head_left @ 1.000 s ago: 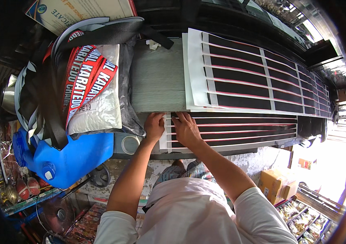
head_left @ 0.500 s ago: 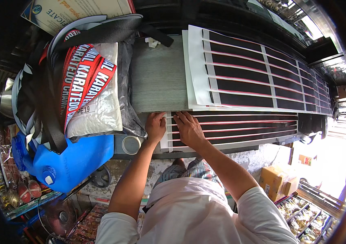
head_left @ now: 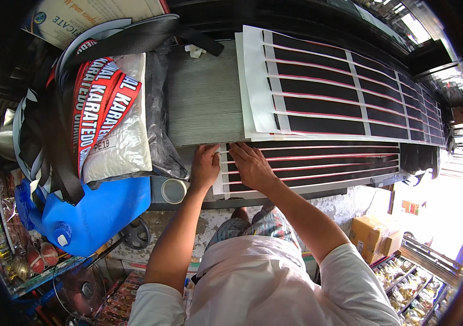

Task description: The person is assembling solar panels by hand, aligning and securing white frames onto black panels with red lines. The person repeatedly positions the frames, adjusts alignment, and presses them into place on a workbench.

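A long sheet of black strips edged in red on white backing (head_left: 329, 163) lies along the near edge of a grey counter (head_left: 204, 103). My left hand (head_left: 205, 165) presses on the sheet's left end, fingers curled at its white border. My right hand (head_left: 251, 164) lies flat on the strips just right of it, fingers spread toward the left end. Neither hand lifts anything off the counter. A second, larger sheet of the same black and red strips (head_left: 318, 92) lies behind, overlapping the far side of the counter.
A black bag with red and white lettered straps (head_left: 101, 108) fills the counter's left end, over a blue plastic jerrycan (head_left: 90, 212). A tape roll (head_left: 174, 191) sits by my left hand. Cardboard boxes (head_left: 373, 233) and shelves of goods (head_left: 416, 288) stand below right.
Both hands stay on the sheet's left end. My right hand has shifted slightly along the strips; the view has tilted a little.
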A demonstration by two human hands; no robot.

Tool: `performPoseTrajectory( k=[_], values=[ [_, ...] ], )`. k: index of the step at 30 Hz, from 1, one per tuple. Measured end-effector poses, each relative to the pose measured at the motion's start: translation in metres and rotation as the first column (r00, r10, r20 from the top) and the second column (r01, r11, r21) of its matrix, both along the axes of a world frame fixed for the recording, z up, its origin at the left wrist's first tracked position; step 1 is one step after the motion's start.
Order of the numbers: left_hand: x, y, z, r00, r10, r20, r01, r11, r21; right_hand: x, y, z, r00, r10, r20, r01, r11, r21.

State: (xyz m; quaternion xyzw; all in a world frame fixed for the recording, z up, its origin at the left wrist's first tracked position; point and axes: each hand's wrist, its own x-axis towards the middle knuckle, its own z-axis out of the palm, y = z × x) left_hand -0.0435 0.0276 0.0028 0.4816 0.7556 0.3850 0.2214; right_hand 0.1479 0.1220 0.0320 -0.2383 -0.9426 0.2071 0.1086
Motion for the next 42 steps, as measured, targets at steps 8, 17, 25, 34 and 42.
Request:
performPoseTrajectory(
  k=[8, 17, 25, 34, 42],
  values=[
    [0.000, 0.001, 0.008, 1.000, -0.009, -0.023, 0.009, 1.000, -0.030, 0.001, -0.001, -0.004, 0.999, -0.028, 0.020, 0.027, 0.998, 0.052],
    [-0.001, 0.000, 0.001, 1.000, -0.009, -0.015, 0.009, 1.000, 0.012, -0.001, -0.005, 0.003, 0.997, -0.070, 0.022, 0.069, 0.997, 0.041],
    [0.001, 0.000, 0.007, 1.000, 0.003, -0.025, -0.002, 0.999, 0.036, -0.006, -0.014, 0.002, 0.992, -0.122, 0.008, 0.122, 0.990, 0.066],
    [0.003, 0.001, 0.007, 0.999, 0.035, -0.002, -0.035, 0.999, 0.025, -0.009, -0.011, 0.001, 0.993, -0.118, 0.023, 0.116, 0.992, 0.047],
    [0.002, 0.019, 0.002, 0.985, 0.103, -0.139, -0.091, 0.992, 0.091, -0.009, -0.009, 0.004, 0.989, -0.150, 0.010, 0.150, 0.989, -0.002]
  ],
)
